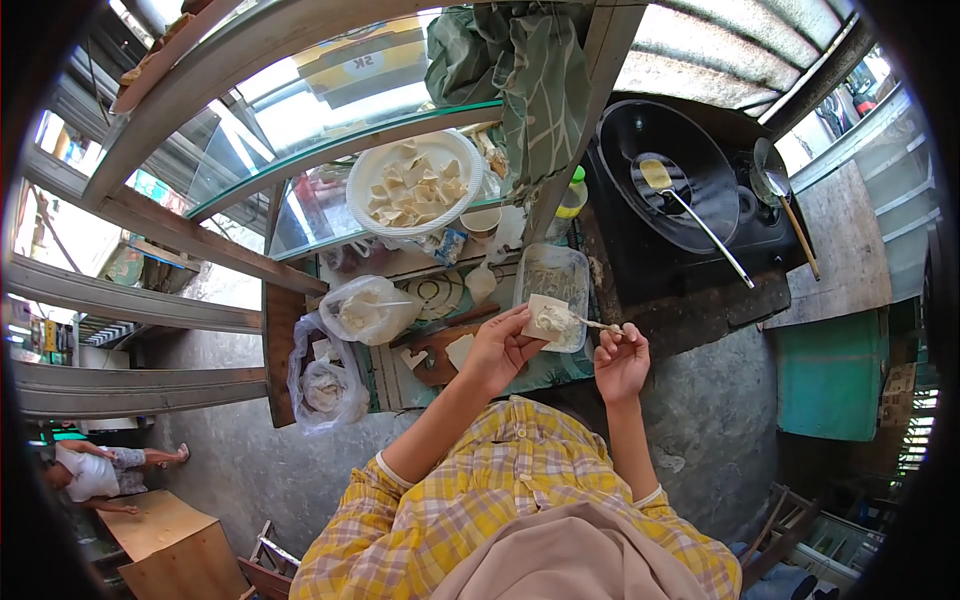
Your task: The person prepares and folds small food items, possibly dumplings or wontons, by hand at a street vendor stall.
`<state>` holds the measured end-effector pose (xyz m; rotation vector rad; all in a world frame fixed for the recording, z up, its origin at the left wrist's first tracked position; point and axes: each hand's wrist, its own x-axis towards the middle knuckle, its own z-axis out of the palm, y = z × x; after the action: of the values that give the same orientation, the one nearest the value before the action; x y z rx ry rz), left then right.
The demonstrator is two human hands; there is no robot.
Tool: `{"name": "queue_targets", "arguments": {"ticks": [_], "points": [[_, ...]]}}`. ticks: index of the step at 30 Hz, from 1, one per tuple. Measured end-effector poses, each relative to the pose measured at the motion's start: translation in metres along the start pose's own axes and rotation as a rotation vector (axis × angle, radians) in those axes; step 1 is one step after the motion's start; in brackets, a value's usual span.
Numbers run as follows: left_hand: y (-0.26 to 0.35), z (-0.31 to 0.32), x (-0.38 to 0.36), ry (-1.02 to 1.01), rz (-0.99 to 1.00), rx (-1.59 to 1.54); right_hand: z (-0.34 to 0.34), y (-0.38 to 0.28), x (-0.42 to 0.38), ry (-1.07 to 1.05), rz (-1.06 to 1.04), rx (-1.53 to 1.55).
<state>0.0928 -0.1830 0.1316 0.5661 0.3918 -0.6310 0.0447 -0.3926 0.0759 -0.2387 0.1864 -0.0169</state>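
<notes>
My left hand (496,352) pinches a square, pale dough wrapper (540,303) with a lump of whitish filling (556,319) on it. In my right hand (622,366) is the handle of a small, filling-smeared spoon (598,325), its tip at the filling. Just beyond both hands, and partly behind the wrapper, stands a clear plastic tub (570,258) with smears of filling inside. To the left of my left hand, loose wrapper squares (459,350) lie on a wooden board (432,368).
Folded dough pieces (418,190) fill a white plate (366,222) on the shelf. Plastic bags (328,385) sit at left. A black wok (625,150) holds a metal ladle (708,232) on the stove at right. Far left, a person (95,470) is beside a wooden box (165,525).
</notes>
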Motion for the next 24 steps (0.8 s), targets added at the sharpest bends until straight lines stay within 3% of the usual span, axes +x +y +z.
{"name": "queue_targets", "arguments": {"ticks": [11,24], "points": [[0.003,0.000,-0.005,0.032,-0.096,-0.246,0.010,0.003,0.001,0.016,-0.129,-0.118],[0.004,-0.004,-0.006,0.011,-0.124,-0.300,0.018,-0.004,0.001,-0.028,-0.210,-0.275]]}}
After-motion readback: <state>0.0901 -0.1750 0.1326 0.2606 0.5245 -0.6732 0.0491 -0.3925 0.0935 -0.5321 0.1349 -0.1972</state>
